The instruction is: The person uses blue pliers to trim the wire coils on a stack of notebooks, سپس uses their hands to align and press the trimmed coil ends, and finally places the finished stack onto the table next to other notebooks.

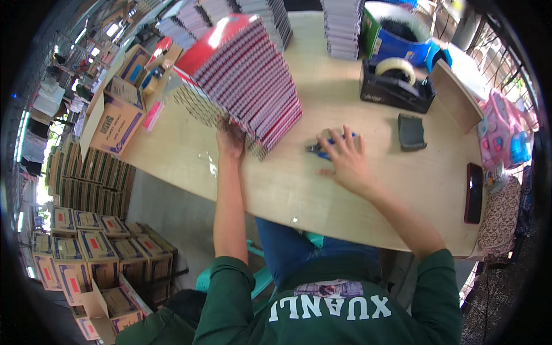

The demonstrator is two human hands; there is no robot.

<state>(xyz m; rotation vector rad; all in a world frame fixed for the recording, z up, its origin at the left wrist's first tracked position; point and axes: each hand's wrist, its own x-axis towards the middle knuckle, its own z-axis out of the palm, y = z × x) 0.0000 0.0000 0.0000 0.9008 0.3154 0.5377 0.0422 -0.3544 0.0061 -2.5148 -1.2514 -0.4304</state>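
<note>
A tall leaning stack of red-covered booklets [244, 80] stands on the light wooden table [287, 184]. My left hand [230, 140] presses against the stack's lower near edge, fingers partly hidden under it. My right hand [345, 161] lies flat with fingers spread on the table, its fingertips on a small blue-handled tool [325, 146]. The tool is partly covered by those fingers.
A black tape dispenser [397, 83] and a dark pad [411, 132] sit at the right. A dark phone [474, 192] lies near the right edge. More booklet stacks [342, 26] stand at the back, by a blue tub [402, 40]. Cardboard boxes [98, 253] pile on the floor at left.
</note>
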